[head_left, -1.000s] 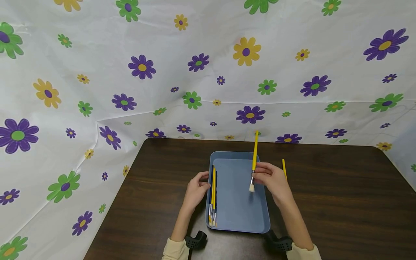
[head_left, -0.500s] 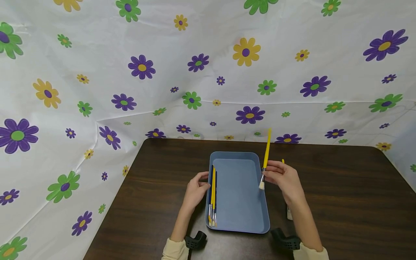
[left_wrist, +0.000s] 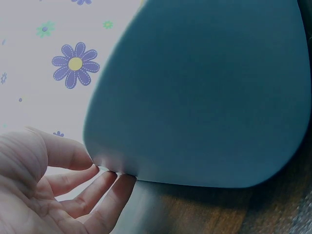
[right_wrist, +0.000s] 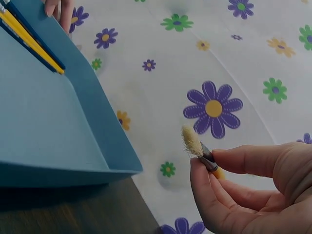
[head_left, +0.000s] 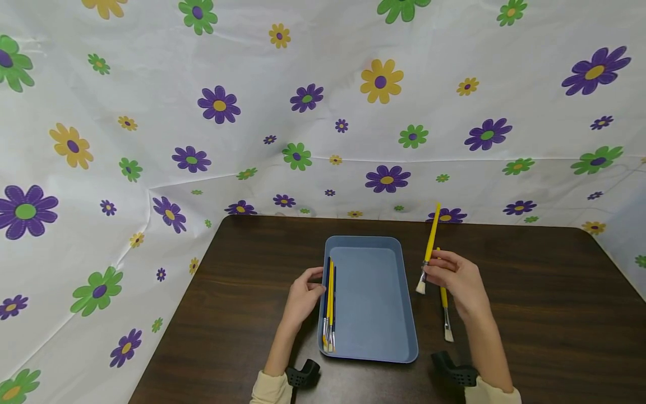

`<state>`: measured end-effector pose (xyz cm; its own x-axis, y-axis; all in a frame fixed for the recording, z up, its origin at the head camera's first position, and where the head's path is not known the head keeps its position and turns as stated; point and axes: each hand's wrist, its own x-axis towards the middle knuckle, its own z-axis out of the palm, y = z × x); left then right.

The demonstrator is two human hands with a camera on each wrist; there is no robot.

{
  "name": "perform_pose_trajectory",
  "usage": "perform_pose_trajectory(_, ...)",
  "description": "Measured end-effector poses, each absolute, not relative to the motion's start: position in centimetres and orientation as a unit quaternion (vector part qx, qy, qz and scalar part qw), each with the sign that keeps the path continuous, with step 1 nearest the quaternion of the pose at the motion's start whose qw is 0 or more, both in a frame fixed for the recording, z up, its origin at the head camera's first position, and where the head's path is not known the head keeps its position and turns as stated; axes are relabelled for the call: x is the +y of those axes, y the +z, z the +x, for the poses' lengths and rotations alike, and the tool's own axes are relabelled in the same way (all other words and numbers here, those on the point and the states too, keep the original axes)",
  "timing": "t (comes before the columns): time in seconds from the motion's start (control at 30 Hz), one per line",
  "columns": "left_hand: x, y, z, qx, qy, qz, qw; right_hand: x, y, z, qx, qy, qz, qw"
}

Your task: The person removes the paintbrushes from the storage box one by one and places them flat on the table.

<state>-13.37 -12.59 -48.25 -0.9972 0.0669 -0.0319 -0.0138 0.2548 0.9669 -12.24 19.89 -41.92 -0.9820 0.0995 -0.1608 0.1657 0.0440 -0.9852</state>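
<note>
My right hand pinches a yellow-handled paintbrush at its metal ferrule. Its pale bristles point down and the handle slants upward, just right of the grey-blue tray. Below that hand a second yellow paintbrush lies on the table, its handle partly hidden behind the fingers. My left hand holds the tray's left rim between thumb and fingers, seen also in the left wrist view at the tray wall. Several paintbrushes, dark blue and yellow, lie side by side along the tray's inner left side.
The dark wooden table stretches out on both sides of the tray. A white flower-patterned cloth hangs behind and to the left of it. Each wrist wears a black camera mount.
My right hand has moved the paintbrush rightward from over the tray to beyond its right edge. The paintbrush on the table has come into fuller view. The left hand stays put.
</note>
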Motion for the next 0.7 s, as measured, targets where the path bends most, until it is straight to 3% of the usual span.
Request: perform_pose_trajectory(0.7, -12.7, -48.4, -13.4, 0.795, 0.606, 0.024, 0.028, 23.1, -42.9, -11.9, 0.736, -0.668, 0.098, 0.043)
